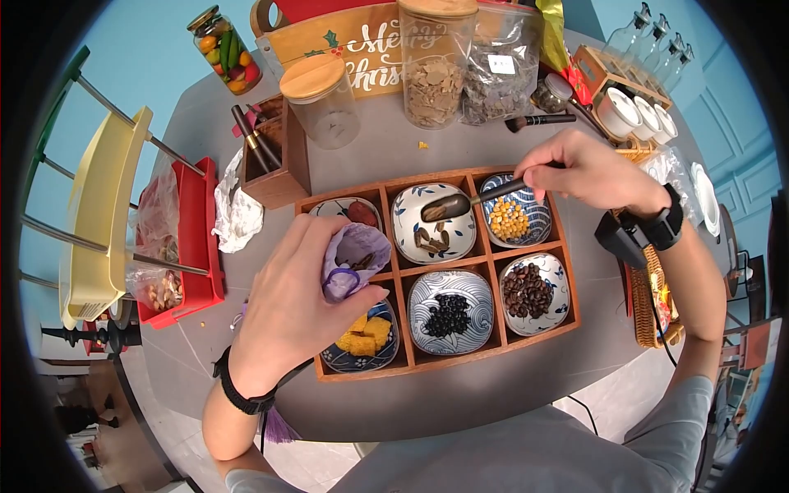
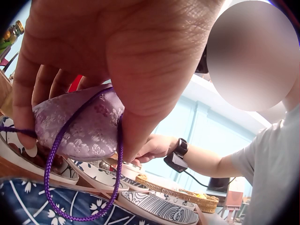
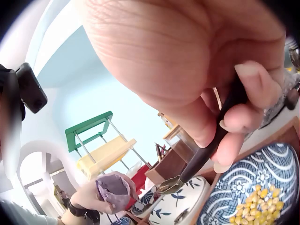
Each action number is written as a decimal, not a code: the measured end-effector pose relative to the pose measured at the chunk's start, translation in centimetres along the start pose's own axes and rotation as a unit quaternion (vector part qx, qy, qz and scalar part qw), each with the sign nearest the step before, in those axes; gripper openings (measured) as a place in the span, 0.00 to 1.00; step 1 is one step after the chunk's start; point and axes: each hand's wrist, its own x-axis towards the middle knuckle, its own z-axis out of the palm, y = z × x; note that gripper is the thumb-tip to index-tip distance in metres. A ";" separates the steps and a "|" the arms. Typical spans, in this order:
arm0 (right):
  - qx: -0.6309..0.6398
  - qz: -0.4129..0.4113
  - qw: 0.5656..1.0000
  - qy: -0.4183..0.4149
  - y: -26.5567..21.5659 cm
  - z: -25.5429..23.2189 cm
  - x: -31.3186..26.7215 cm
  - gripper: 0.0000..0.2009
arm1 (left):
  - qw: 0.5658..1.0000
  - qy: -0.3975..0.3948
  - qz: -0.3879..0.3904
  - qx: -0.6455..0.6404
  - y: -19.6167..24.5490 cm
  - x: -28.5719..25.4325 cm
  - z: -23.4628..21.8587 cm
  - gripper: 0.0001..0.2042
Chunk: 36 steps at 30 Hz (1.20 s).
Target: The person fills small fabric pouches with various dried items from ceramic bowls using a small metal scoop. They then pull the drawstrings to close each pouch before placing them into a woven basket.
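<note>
Our left hand (image 1: 283,304) holds a purple pouch (image 1: 355,251) over the tray's left side, mouth open, with fingers and thumb clamped round it and some brown pieces visible inside. A purple cord (image 2: 47,183) loops down beside it.

Our right hand (image 1: 588,168) has its fingers and thumb clamped on the dark handle of a spoon (image 1: 481,198). The spoon's scoop carries brown pieces above the far middle bowl (image 1: 411,215), where more such pieces lie.

The wooden tray (image 1: 452,360) sits toward the near edge of the table (image 1: 205,378). Its far left bowl (image 1: 333,208) holds something reddish, partly hidden by our hand, and its near left bowl (image 1: 362,366) yellow chunks. The near middle bowl (image 1: 427,287) has black beans, the far right bowl (image 1: 534,205) corn kernels, and the near right bowl (image 1: 559,304) coffee beans. Near the table's far edge stands a tall jar (image 1: 427,90).
</note>
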 end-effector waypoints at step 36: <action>-0.219 -0.163 0.958 0.083 -3.2 4.9 -2.4 0.05 | 1.000 -0.003 -0.004 -0.020 -0.1 -0.8 -0.2 0.33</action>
